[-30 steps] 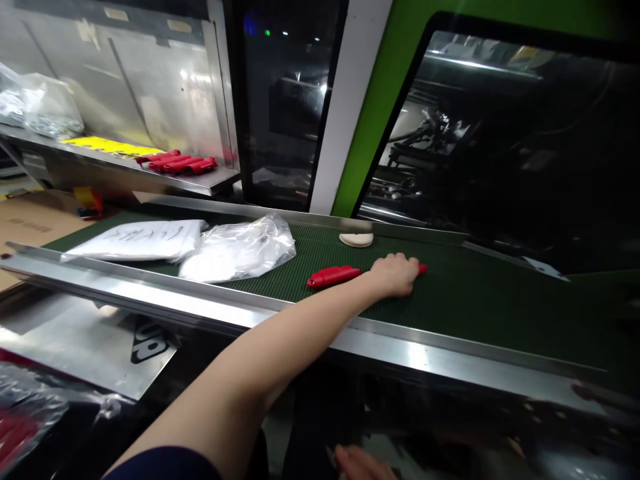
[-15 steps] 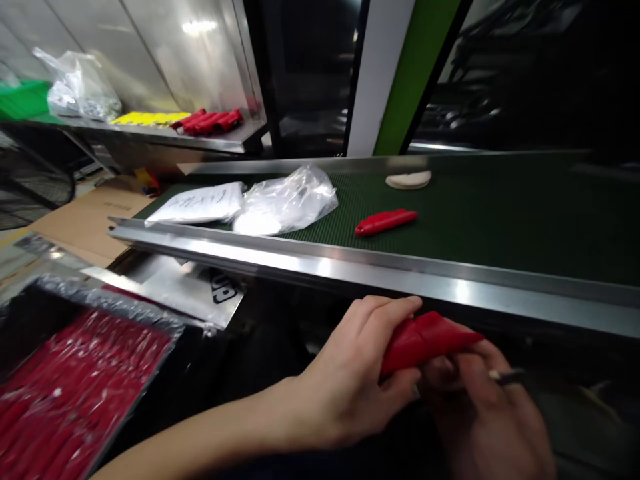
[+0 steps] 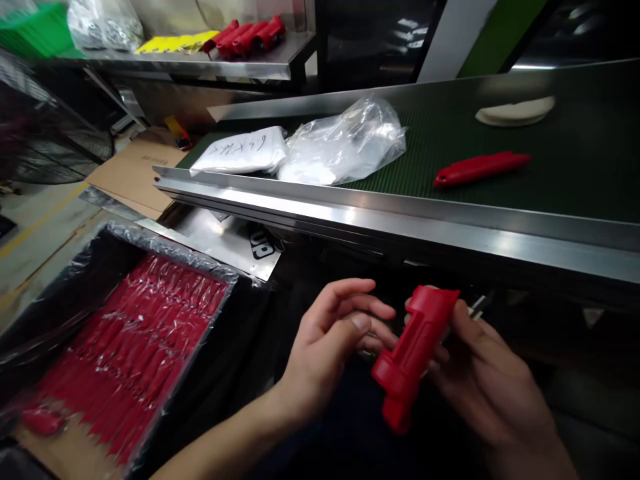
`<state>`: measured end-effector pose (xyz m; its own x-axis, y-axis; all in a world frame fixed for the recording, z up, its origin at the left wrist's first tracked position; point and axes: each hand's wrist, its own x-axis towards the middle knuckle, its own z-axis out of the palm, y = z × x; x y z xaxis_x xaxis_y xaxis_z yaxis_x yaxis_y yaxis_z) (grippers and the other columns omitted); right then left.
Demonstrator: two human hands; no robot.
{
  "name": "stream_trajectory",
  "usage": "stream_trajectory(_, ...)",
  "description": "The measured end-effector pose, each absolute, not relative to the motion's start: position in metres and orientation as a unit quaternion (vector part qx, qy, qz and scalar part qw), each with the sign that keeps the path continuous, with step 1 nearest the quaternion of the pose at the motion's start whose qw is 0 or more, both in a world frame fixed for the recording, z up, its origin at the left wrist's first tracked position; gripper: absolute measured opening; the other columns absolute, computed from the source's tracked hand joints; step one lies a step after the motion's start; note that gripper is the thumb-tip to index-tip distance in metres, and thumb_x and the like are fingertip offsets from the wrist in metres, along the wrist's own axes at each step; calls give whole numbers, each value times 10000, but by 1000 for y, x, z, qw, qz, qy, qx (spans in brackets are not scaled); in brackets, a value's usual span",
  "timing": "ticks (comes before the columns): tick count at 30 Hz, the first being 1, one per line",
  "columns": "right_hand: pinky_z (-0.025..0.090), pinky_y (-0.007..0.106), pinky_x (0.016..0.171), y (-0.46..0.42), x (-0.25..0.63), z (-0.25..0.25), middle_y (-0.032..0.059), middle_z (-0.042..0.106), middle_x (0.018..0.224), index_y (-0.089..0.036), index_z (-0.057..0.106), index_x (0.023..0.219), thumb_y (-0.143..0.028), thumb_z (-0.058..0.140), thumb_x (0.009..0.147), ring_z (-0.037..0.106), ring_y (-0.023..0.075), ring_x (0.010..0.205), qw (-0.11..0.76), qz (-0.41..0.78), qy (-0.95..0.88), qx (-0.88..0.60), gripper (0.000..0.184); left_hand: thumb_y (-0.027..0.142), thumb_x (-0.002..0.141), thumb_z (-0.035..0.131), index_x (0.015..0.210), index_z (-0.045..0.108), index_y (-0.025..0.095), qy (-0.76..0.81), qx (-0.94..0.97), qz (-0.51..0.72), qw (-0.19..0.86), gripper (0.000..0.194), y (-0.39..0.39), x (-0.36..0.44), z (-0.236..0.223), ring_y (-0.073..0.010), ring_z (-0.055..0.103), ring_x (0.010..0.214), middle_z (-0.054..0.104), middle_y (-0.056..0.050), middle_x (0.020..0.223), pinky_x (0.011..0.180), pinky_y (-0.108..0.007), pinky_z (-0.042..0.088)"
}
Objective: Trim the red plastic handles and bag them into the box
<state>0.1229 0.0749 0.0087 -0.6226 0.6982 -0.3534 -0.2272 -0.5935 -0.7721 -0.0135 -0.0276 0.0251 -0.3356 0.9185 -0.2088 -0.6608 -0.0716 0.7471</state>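
Note:
My right hand (image 3: 493, 390) is closed around a red plastic handle part (image 3: 414, 353), held tilted in front of me below the conveyor's edge. A small metal tool tip (image 3: 477, 307) sticks out above that hand's fingers. Just left of the part is my left hand (image 3: 333, 340), fingers spread, fingertips close to the part's side; whether they touch it I cannot tell. A second red part (image 3: 475, 169) lies on the green conveyor belt (image 3: 565, 180).
A steel rail (image 3: 390, 220) borders the belt's near side. On the belt lie a clear plastic bag (image 3: 350, 137), a white bag (image 3: 240, 150) and a cream piece (image 3: 515, 111). A plastic-lined box of red parts (image 3: 125, 360) sits lower left. More red parts (image 3: 245, 37) rest on a back shelf.
My left hand took a red part off the belt and brought it down in front of me. It now sits in my right hand, and my left hand has opened.

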Motion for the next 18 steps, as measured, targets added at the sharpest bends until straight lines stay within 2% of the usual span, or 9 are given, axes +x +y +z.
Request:
stream_trajectory(3,440,175,469,73,113,8,-21,442,626,-206,684,884,-446,703,815,397,71,525,250,843,-360,-311,250,228,870,603,1139,610,180,450,163,697,533,273,-29,-24,20,-155,621,819,633,-71,1010,706,-252,512)
stream_trajectory(8,436,167,506,70,103,6,-3,511,659,-185,664,933,-482,711,805,443,77,568,232,781,-459,-356,327,291,887,640,1205,615,223,500,210,632,553,326,-35,-33,21,-115,567,899,590,-40,1105,778,-194,463)
stream_trajectory(13,461,161,537,72,101,3,-9,592,741,-232,653,939,-515,732,787,524,88,624,205,700,-557,-397,331,234,851,698,1340,493,277,498,244,606,571,533,-40,-31,19,-112,561,931,528,-41,1190,797,-202,488)
stream_trajectory(16,454,162,533,77,106,7,-15,618,760,-260,647,1005,-548,625,870,541,91,631,189,610,-663,-390,318,240,832,700,1307,503,268,483,220,606,592,515,-39,-26,15,-97,596,765,549,-49,1130,640,-196,499)
stream_trajectory(18,471,176,561,81,110,14,-14,655,849,-293,608,1123,-553,527,929,577,103,682,212,553,-706,-388,334,266,825,687,1276,505,257,457,175,624,609,487,-38,-23,14,-91,594,627,560,-50,1074,511,-189,473)
